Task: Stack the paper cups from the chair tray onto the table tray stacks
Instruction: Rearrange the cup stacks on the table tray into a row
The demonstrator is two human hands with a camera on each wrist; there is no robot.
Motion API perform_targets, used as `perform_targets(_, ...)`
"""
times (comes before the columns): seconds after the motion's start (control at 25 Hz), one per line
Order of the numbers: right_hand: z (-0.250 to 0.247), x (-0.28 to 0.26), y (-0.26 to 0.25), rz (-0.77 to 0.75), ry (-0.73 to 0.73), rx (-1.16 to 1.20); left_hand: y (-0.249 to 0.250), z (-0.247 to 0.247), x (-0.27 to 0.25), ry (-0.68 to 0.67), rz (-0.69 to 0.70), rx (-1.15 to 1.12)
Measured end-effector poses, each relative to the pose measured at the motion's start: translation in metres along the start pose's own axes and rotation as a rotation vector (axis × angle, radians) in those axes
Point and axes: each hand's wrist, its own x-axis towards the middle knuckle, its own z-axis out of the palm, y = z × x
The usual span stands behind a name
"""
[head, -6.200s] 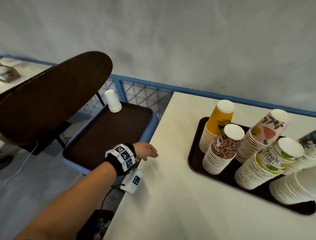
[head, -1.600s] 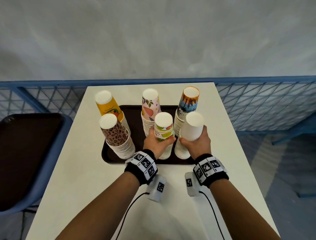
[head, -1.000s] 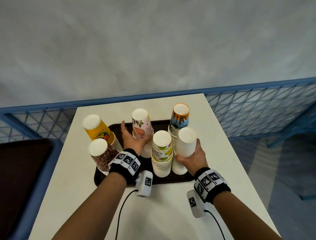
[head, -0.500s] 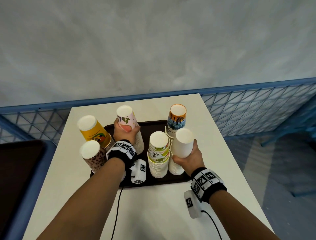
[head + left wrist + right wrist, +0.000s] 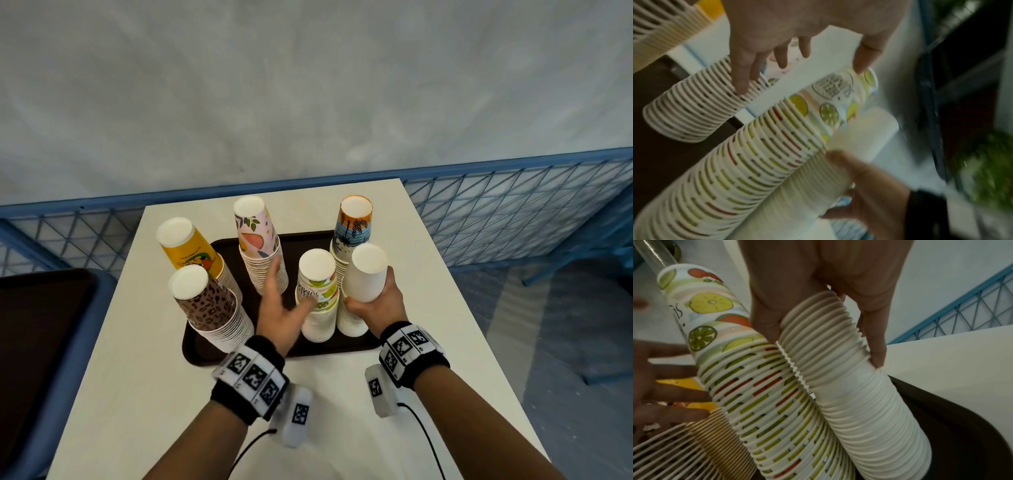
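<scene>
Fingers of the left hand (image 5: 279,310) have let go of the pink stack (image 5: 262,255) and spread loose by the lime stack (image 5: 318,296), while the right hand (image 5: 375,303) still grips the white stack (image 5: 359,291) on the table tray (image 5: 195,346), so stacking looks nearly finished.

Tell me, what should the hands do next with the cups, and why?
Probably let go. The right hand grips the plain white paper cup stack standing on the dark brown table tray; the left hand is open among the stacks, and the visible chair tray part shows no cups.
</scene>
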Motion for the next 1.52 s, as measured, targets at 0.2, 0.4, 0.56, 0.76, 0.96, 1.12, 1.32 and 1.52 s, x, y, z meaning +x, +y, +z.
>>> perform_targets(0.2, -0.003, -0.001, 0.001, -0.013, 0.018, 0.002, 0.001, 0.03, 0.002, -0.082, -0.003, 0.064)
perform_targets(0.4, -0.015, 0.006, 0.007, 0.001, 0.059, -0.033, 0.001, 0.033, 0.011, -0.214, -0.047, 0.129)
perform_targets(0.56, -0.017, 0.007, 0.007, 0.013, 0.039, -0.042, 0.037, 0.021, 0.035, -0.155, -0.14, -0.149)
perform_targets(0.76, -0.017, 0.009, 0.007, 0.02, 0.02, -0.048, 0.096, 0.028, 0.077, -0.156, 0.026, 0.092)
perform_targets(0.96, -0.018, 0.008, 0.009, 0.009, 0.016, -0.023, 0.112, 0.045, 0.101, -0.443, -0.03, 0.356)
perform_targets(1.12, -0.018, 0.009, 0.011, 0.006, 0.016, -0.009, 0.115, 0.053, 0.109, -0.571, 0.078, 0.613)
perform_targets(1.32, -0.017, 0.01, 0.013, 0.004, 0.022, -0.014, 0.115, 0.06, 0.112, -0.457, 0.13, 0.723)
perform_targets(1.52, -0.018, 0.009, 0.013, -0.002, 0.016, -0.024, 0.11, 0.048, 0.105, -0.257, 0.101, 0.71)
